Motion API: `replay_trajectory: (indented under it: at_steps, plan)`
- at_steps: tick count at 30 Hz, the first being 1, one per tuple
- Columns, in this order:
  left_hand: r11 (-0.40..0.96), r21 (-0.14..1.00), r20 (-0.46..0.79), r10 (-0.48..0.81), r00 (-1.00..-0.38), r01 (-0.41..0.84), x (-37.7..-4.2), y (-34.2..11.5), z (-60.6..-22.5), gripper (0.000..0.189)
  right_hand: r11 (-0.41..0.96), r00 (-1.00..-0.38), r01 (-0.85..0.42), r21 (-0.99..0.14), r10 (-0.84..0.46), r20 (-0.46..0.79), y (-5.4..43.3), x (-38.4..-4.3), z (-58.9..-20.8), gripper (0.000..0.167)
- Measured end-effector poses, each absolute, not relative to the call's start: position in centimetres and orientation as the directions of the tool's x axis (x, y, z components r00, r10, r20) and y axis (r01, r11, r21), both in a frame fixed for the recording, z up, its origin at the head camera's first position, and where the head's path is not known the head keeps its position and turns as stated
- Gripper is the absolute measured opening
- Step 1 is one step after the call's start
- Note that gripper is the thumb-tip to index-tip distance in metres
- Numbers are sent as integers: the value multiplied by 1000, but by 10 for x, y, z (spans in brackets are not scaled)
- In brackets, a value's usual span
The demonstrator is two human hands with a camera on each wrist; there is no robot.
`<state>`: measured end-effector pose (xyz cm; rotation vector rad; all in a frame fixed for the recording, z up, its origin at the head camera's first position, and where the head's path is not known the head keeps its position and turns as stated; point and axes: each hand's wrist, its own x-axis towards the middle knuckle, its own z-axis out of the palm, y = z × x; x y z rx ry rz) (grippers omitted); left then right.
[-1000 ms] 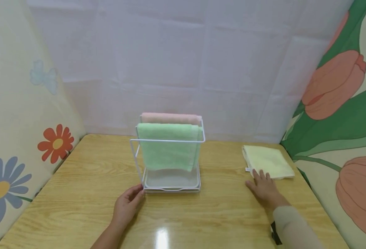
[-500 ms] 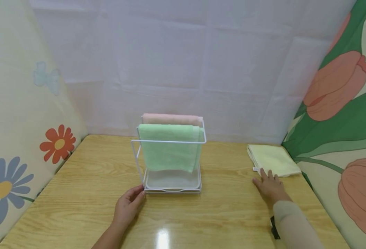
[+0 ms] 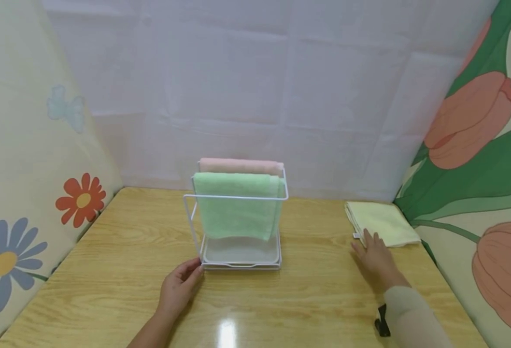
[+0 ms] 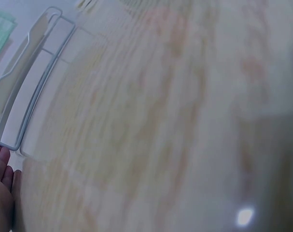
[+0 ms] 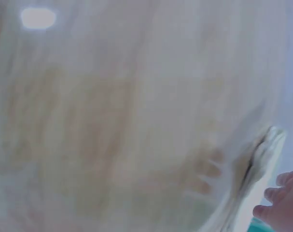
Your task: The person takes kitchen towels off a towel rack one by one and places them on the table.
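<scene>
In the head view, a white wire rack (image 3: 235, 197) stands mid-table with a folded green towel (image 3: 238, 208) hung over a front bar and a folded pink towel (image 3: 240, 166) behind it. A white tray (image 3: 242, 250) forms its base. My left hand (image 3: 178, 286) pinches the rack's near left corner between thumb and fingers. At the right lies a folded pale yellow towel (image 3: 381, 222) with a small white tag (image 3: 356, 235). My right hand (image 3: 376, 258) is at its near edge, fingers extended, fingertips overlapping the towel; the right wrist view shows these fingers (image 5: 274, 193) spread just above it.
The wood-grain table (image 3: 129, 251) meets a white sheet (image 3: 238, 87) at the back. Flower-printed panels stand at the left (image 3: 21, 159) and right (image 3: 464, 193), the right one close to the yellow towel. A black strap (image 3: 382, 321) shows at the right wrist.
The yellow towel has slid a little to the right along with my right hand, whose fingers have since lifted slightly. My left hand stays at the rack corner.
</scene>
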<state>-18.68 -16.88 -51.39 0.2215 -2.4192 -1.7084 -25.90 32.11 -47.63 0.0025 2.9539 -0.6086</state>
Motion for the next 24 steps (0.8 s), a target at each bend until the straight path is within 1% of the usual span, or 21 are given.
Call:
replay_trajectory:
  at_steps: [4, 7, 12, 18, 24]
  plan:
    - [339, 941, 67, -221, -973, -12, -187, -168, -513, 34, 881, -996, -5, -473, -45, -73, 311, -261, -461, 73]
    - [346, 938, 68, -224, -972, -14, -186, -168, -513, 33, 861, -998, -32, -507, -58, -36, 301, -263, -449, 72]
    - [361, 932, 72, -228, -971, -16, -187, -169, -513, 33, 838, -997, -80, -540, -76, 29, 285, -267, -423, 74]
    - [377, 926, 74, -230, -970, -19, -189, -169, -515, 33, 804, -981, -184, -566, -115, 155, 266, -267, -390, 66]
    - [384, 923, 82, -237, -968, -16, -189, -167, -516, 32, 777, -955, -274, -567, -150, 256, 249, -266, -354, 63]
